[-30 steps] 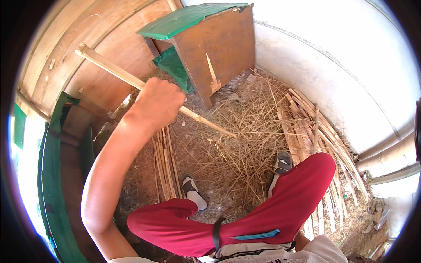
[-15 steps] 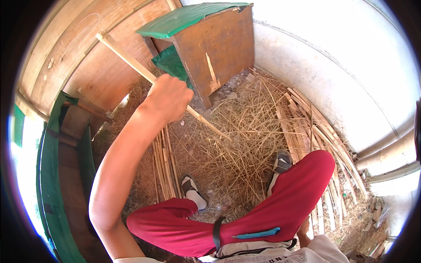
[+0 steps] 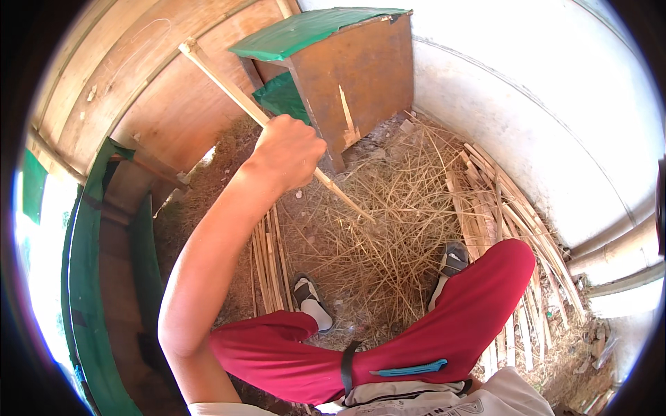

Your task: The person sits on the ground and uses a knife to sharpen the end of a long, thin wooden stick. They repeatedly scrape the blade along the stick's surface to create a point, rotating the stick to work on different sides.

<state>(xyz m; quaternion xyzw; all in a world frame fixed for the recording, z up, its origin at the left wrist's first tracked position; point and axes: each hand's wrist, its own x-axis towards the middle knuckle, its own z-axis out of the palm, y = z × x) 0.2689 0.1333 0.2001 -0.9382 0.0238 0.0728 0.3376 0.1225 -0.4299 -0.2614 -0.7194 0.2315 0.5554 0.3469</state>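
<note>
My left hand [image 3: 290,152] is closed in a fist around a long bamboo strip [image 3: 225,82]. The strip slants from a thicker upper end, in front of the plywood wall, to a thin lower end over a heap of dry straw [image 3: 402,249]. My right hand is out of sight; only a bit of skin shows by my right hip. Between my feet and beyond them the straw spreads over the dirt floor. Across my red trousers [image 3: 444,319] lies a narrow blue item [image 3: 413,369] whose kind I cannot make out.
A brown wooden cabinet [image 3: 361,83] with a green covered top stands at the back. Split bamboo strips [image 3: 270,260] lie beside my left foot, and a larger bundle [image 3: 479,201] lies along the white wall [image 3: 534,118]. A green-edged shelf [image 3: 83,298] is at left.
The whole view has shifted slightly, with the scene appearing a little farther right. My left hand keeps its hold on the bamboo strip. The right forearm by my hip is now mostly hidden.
</note>
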